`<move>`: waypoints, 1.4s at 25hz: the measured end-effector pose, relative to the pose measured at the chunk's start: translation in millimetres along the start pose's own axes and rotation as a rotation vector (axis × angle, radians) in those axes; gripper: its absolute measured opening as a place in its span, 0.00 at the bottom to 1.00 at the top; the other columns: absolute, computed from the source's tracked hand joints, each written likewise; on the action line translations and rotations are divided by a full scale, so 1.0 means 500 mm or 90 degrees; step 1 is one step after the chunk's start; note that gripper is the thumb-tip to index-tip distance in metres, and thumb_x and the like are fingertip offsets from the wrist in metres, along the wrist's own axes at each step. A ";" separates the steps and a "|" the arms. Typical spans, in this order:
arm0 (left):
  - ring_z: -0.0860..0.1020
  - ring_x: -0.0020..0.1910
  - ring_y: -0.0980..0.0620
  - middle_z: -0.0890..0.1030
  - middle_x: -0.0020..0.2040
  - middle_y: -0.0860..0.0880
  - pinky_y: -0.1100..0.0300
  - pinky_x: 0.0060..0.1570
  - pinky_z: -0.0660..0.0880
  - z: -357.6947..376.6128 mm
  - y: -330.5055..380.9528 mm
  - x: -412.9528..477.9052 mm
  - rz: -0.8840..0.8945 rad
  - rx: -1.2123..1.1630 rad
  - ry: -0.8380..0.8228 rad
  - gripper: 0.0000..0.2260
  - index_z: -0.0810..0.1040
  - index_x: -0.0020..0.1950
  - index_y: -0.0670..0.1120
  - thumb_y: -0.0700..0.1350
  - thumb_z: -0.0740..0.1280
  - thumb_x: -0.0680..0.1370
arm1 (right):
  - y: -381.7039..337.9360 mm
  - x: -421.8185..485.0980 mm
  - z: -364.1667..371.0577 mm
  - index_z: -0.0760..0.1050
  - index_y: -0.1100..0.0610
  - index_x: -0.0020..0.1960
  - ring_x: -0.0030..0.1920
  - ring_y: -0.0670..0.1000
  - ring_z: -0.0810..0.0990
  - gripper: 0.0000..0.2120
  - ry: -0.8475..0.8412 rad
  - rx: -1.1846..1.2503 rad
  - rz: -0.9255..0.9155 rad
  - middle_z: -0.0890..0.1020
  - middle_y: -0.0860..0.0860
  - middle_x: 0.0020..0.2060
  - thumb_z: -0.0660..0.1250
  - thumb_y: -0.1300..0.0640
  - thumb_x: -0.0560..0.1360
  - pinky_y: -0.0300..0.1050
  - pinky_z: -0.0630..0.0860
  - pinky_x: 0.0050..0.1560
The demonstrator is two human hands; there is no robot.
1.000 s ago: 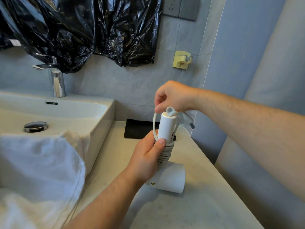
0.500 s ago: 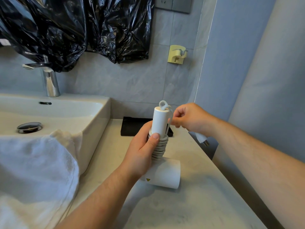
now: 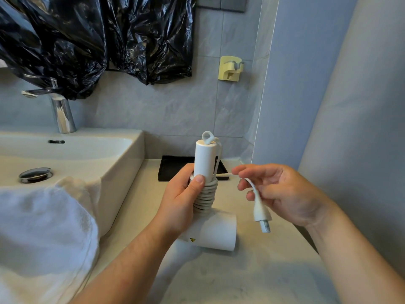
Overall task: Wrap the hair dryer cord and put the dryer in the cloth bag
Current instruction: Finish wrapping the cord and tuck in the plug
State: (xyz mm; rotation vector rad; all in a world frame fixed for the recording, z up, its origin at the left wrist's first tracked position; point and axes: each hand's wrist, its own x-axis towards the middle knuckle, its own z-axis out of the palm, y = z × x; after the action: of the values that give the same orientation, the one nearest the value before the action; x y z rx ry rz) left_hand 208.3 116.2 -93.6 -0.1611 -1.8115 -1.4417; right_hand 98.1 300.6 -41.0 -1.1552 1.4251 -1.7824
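— Two hands, one hair dryer (image 3: 219,233): what has altered in the last half second?

— Right hand (image 3: 278,194) has dropped from the top of the handle (image 3: 205,159) and moved out to the right. There it was a closed fist. Now thumb and forefinger appear to pinch the cord (image 3: 207,197) near its free end, the other fingers are loosely curled, and the plug (image 3: 262,216) dangles before the palm.

— And the left hand (image 3: 182,198)?

— Unchanged: fingers wrapped round the handle, thumb pressing at the topmost coil. Dryer stands barrel-down on the counter (image 3: 274,270), beside the sink (image 3: 122,154) and in front of a black tray (image 3: 173,167).

— Meaning for the task?

— Winding looks nearly done, judging by the tight stack of coils and the short tail left. Probably one last turn or a tuck of the plug remains; otherwise the coils may spring loose once the thumb lifts. No cloth bag can be identified. Only a white towel (image 3: 43,216) lies over the sink's near edge, so bagging has not begun.
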 end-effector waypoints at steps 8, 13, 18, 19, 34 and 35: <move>0.71 0.35 0.61 0.75 0.36 0.61 0.69 0.36 0.68 -0.001 0.002 -0.002 -0.004 0.112 0.024 0.12 0.74 0.43 0.53 0.60 0.59 0.74 | 0.009 -0.004 0.057 0.83 0.52 0.36 0.32 0.41 0.77 0.04 0.146 -0.222 -0.161 0.83 0.48 0.30 0.73 0.55 0.69 0.30 0.71 0.36; 0.74 0.37 0.63 0.77 0.39 0.61 0.71 0.37 0.70 0.002 0.004 -0.002 0.001 0.145 0.039 0.17 0.77 0.48 0.51 0.62 0.59 0.74 | 0.038 -0.004 0.112 0.83 0.47 0.42 0.31 0.46 0.73 0.07 0.217 -0.277 -0.254 0.77 0.50 0.27 0.69 0.45 0.70 0.42 0.71 0.33; 0.73 0.36 0.63 0.77 0.37 0.61 0.71 0.36 0.69 0.004 0.007 0.001 -0.017 0.152 0.043 0.15 0.76 0.46 0.52 0.62 0.59 0.74 | 0.035 0.015 0.145 0.75 0.50 0.36 0.27 0.43 0.69 0.11 0.302 -0.255 -0.269 0.74 0.44 0.24 0.66 0.44 0.71 0.40 0.67 0.30; 0.73 0.35 0.63 0.76 0.37 0.61 0.71 0.35 0.68 0.004 0.007 0.001 -0.016 0.153 0.043 0.15 0.76 0.45 0.52 0.62 0.59 0.74 | 0.032 0.020 0.146 0.73 0.50 0.37 0.25 0.43 0.70 0.10 0.319 -0.256 -0.266 0.74 0.45 0.24 0.66 0.46 0.74 0.39 0.67 0.30; 0.74 0.36 0.59 0.77 0.36 0.58 0.68 0.36 0.70 0.002 0.005 -0.002 -0.008 0.103 0.038 0.14 0.78 0.47 0.51 0.60 0.62 0.74 | 0.051 0.042 0.157 0.65 0.54 0.43 0.22 0.45 0.72 0.12 0.326 -0.066 -0.214 0.81 0.52 0.43 0.67 0.67 0.72 0.38 0.67 0.21; 0.76 0.38 0.56 0.78 0.38 0.55 0.64 0.37 0.71 0.001 0.004 -0.001 -0.010 0.098 0.035 0.15 0.79 0.49 0.51 0.60 0.62 0.73 | 0.049 0.040 0.159 0.65 0.55 0.43 0.21 0.45 0.71 0.13 0.315 -0.058 -0.220 0.81 0.50 0.40 0.66 0.69 0.73 0.38 0.67 0.20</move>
State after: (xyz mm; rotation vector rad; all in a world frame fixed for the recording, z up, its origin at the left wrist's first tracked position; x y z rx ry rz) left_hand 209.9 117.5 -92.4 -0.0291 -1.8739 -1.2997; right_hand 157.1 240.3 -54.8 -1.1041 1.6690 -2.3915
